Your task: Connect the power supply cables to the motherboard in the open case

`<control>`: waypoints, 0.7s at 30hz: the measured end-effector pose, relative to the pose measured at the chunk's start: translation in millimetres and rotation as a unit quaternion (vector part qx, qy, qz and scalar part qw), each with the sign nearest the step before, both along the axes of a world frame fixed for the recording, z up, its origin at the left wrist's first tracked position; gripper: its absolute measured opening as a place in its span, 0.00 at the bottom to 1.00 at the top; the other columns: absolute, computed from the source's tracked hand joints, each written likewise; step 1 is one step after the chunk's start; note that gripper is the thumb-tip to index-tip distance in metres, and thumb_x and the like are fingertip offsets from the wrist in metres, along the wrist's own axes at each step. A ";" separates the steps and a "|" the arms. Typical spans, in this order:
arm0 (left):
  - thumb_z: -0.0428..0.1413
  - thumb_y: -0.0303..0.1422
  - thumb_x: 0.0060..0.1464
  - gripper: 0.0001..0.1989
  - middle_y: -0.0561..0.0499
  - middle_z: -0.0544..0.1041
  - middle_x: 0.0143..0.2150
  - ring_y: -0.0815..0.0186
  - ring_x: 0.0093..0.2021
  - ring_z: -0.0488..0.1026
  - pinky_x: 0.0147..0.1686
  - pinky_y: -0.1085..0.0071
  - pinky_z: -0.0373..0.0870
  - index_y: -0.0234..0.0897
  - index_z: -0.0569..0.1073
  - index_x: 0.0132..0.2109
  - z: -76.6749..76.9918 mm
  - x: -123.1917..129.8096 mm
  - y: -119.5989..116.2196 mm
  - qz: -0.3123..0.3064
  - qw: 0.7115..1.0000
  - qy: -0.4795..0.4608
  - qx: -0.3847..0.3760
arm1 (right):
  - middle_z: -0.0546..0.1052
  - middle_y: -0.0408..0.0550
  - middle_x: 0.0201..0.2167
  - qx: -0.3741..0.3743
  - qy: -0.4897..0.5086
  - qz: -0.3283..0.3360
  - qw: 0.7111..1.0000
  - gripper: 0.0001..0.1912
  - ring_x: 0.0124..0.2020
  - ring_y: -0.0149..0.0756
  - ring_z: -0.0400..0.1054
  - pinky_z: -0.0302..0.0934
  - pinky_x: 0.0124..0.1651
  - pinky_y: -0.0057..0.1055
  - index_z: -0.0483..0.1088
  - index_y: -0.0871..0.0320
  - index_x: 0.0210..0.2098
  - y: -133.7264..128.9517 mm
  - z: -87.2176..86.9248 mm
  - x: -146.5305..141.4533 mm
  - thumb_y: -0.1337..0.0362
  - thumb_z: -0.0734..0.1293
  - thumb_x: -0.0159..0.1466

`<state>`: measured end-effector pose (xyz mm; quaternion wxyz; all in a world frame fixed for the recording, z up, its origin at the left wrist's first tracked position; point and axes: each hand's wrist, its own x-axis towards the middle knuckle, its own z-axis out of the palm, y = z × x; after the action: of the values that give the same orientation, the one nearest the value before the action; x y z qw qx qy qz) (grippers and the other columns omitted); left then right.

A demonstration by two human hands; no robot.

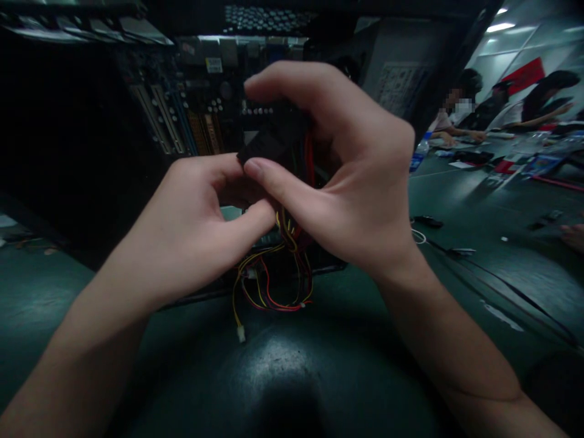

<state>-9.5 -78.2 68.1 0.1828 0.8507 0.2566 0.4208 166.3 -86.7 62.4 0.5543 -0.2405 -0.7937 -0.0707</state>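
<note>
An open computer case [59,140] fills the upper part of the view, with a motherboard [201,115] inside. In front of it a black connector [274,140] is held up, tilted, with colored wires running down behind my right thumb. My right hand [351,164] is closed on this connector, thumb below and index finger curved over it. At the connector's lower left, my left hand [205,219] pinches with thumb and fingers near the wires; what it grips is partly hidden. Below hangs a bundle of yellow, red and black wires [274,304] with a small white plug [241,333].
A labelled power supply [401,73] sits at the case's upper right. On the green table [456,274] to the right lie black cables [511,283] and a plastic bottle [420,152]. Several people sit farther back; a hand [573,236] shows at the right edge.
</note>
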 end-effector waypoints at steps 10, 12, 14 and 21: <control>0.54 0.26 0.57 0.07 0.60 0.71 0.28 0.76 0.30 0.68 0.29 0.82 0.65 0.35 0.71 0.30 -1.6 -3.4 1.7 0.036 0.996 0.039 0.077 | 0.71 0.46 0.63 -0.066 -0.032 -0.082 0.994 0.18 0.69 0.50 0.61 0.71 0.61 0.41 0.72 0.51 0.58 -22.2 4.6 -7.2 0.64 0.64 0.70; 0.54 0.25 0.56 0.06 0.59 0.71 0.28 0.75 0.29 0.67 0.27 0.80 0.62 0.35 0.70 0.31 -3.4 -4.2 2.5 0.056 0.993 0.045 0.090 | 0.73 0.47 0.61 -0.074 -0.038 -0.075 0.994 0.16 0.66 0.50 0.65 0.71 0.60 0.43 0.73 0.50 0.57 -21.2 4.0 -7.7 0.64 0.64 0.70; 0.54 0.25 0.55 0.04 0.57 0.72 0.28 0.74 0.28 0.66 0.26 0.77 0.60 0.35 0.71 0.32 -5.3 -5.3 4.7 0.090 0.988 0.062 0.107 | 0.74 0.48 0.58 -0.078 -0.047 -0.070 0.993 0.15 0.62 0.49 0.68 0.69 0.62 0.44 0.73 0.50 0.55 -17.6 2.2 -8.1 0.64 0.65 0.70; 0.53 0.27 0.55 0.07 0.57 0.69 0.24 0.75 0.21 0.60 0.24 0.74 0.54 0.35 0.68 0.29 -5.0 -7.2 9.9 0.127 0.972 0.130 0.151 | 0.79 0.50 0.49 -0.064 -0.062 -0.026 0.996 0.08 0.53 0.44 0.72 0.68 0.59 0.42 0.75 0.54 0.47 -2.0 0.8 0.3 0.64 0.65 0.69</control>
<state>-16.7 -68.3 63.1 -0.0380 0.8761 0.3177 0.3606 166.6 -88.7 63.3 0.4858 -0.2911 -0.8227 -0.0484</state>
